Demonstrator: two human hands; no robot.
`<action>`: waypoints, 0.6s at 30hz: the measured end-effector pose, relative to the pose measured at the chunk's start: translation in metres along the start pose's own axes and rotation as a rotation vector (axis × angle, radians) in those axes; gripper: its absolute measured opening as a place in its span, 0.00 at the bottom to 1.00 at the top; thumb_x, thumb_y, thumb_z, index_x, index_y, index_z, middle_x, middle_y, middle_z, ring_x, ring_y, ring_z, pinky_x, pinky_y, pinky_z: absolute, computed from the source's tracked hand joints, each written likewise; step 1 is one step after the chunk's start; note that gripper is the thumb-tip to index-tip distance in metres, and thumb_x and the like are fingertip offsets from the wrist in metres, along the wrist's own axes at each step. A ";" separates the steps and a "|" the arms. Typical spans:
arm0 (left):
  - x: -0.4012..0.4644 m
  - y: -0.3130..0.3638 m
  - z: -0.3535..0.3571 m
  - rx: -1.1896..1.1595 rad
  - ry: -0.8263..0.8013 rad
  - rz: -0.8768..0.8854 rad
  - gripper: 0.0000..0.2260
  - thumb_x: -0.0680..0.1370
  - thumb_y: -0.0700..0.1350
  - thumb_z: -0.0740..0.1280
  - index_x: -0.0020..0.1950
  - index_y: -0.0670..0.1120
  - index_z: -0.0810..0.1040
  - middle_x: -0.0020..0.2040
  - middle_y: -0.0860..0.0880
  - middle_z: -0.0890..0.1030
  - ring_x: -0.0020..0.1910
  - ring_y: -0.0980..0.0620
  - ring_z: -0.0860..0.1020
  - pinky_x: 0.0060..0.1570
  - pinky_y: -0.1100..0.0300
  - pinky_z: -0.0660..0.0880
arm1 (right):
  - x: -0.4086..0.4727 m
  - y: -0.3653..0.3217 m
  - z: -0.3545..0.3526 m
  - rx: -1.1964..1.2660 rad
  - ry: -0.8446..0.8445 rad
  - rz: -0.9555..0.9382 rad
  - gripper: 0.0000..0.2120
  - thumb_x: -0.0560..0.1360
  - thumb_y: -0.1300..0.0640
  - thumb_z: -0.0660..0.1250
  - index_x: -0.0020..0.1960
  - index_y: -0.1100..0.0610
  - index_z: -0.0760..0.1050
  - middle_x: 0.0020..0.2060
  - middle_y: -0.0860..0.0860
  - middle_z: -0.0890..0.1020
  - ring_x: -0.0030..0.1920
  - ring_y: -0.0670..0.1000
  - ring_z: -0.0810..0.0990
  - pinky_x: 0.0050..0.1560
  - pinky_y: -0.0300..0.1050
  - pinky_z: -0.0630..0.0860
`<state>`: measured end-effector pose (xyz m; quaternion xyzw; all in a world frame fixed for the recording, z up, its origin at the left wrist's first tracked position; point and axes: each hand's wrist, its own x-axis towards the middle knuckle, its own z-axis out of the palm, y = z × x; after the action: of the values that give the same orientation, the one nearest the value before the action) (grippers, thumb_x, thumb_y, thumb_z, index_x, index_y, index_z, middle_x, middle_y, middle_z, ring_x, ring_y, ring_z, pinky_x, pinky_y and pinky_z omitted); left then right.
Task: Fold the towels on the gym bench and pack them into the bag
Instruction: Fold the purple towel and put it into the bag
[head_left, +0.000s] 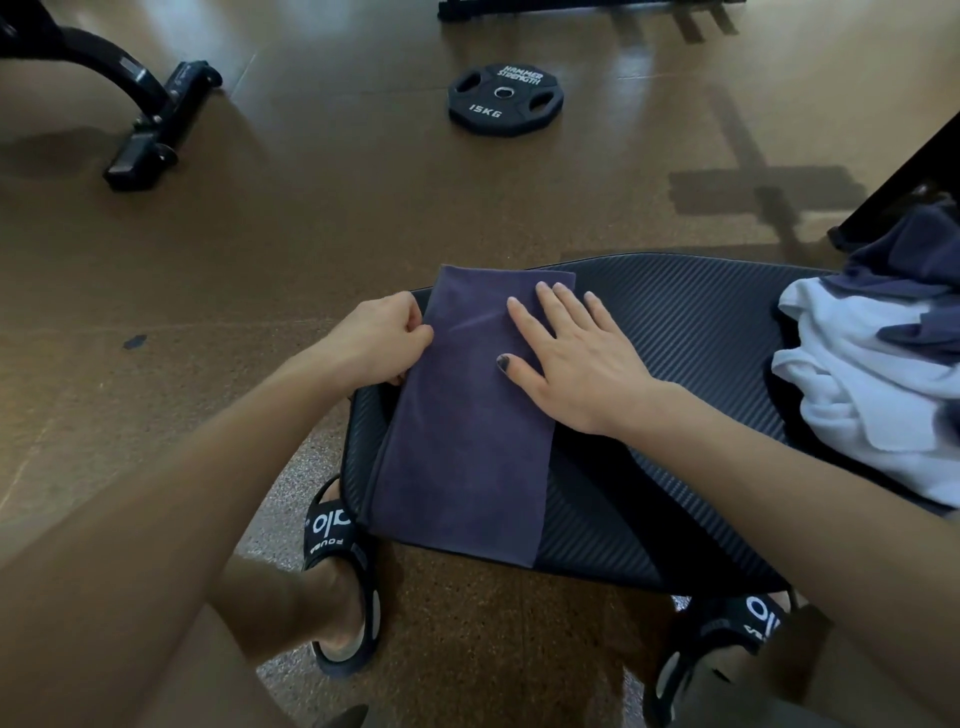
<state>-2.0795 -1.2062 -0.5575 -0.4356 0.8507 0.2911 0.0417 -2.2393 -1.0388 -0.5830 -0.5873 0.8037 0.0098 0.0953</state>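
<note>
Floor (311, 218): brown, finely speckled, slightly glossy, with dark shadow bands at the upper right.
Desk (691, 332): black padded top with rounded corners and a fine diagonal ribbed weave.
Towel pile (872, 374): crumpled soft cloth at the right end of the desk, white folds mixed with dark blue-grey ones, edges hanging loose.
Dark towel (467, 426): matte purple-grey cloth folded into a long smooth rectangle, lying flat on the left end of the desk, its near edge reaching the desk's front rim.
Bench frame (150, 119): black curved metal tube with a boxy foot, far left on the floor.
Weight plate (504, 98): round black disc with three grip cut-outs and white lettering, lying flat on the floor, well apart from the desk.
Slides (337, 561): black rubbery sandals with white lettering, one on each foot beneath the desk.
Right hand (566, 353): flat, fingers straight and spread, palm pressing on the dark towel's upper right part.
Left hand (379, 338): fingers curled, pinching the dark towel's left edge near the far corner.
</note>
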 end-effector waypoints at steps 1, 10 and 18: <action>0.002 0.002 -0.001 0.038 0.025 0.020 0.09 0.82 0.51 0.62 0.48 0.46 0.74 0.45 0.47 0.81 0.40 0.46 0.82 0.46 0.46 0.82 | 0.003 -0.001 -0.001 0.002 0.013 -0.024 0.34 0.82 0.35 0.41 0.82 0.49 0.41 0.82 0.55 0.44 0.81 0.54 0.40 0.80 0.55 0.39; 0.011 -0.001 0.000 0.046 0.087 0.072 0.07 0.82 0.50 0.60 0.48 0.48 0.72 0.45 0.47 0.81 0.41 0.43 0.81 0.48 0.42 0.80 | 0.009 0.011 0.009 0.000 0.023 0.047 0.35 0.81 0.33 0.39 0.82 0.49 0.39 0.82 0.55 0.42 0.81 0.54 0.38 0.80 0.55 0.38; -0.038 -0.005 -0.001 0.086 -0.039 0.006 0.15 0.75 0.54 0.72 0.53 0.48 0.73 0.48 0.49 0.81 0.46 0.50 0.80 0.49 0.49 0.79 | -0.051 -0.034 0.018 0.006 0.058 -0.178 0.34 0.82 0.34 0.42 0.83 0.50 0.43 0.82 0.56 0.46 0.82 0.55 0.42 0.80 0.55 0.41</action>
<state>-2.0517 -1.1813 -0.5468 -0.4249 0.8628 0.2630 0.0762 -2.1892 -0.9989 -0.5886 -0.6561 0.7508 -0.0182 0.0742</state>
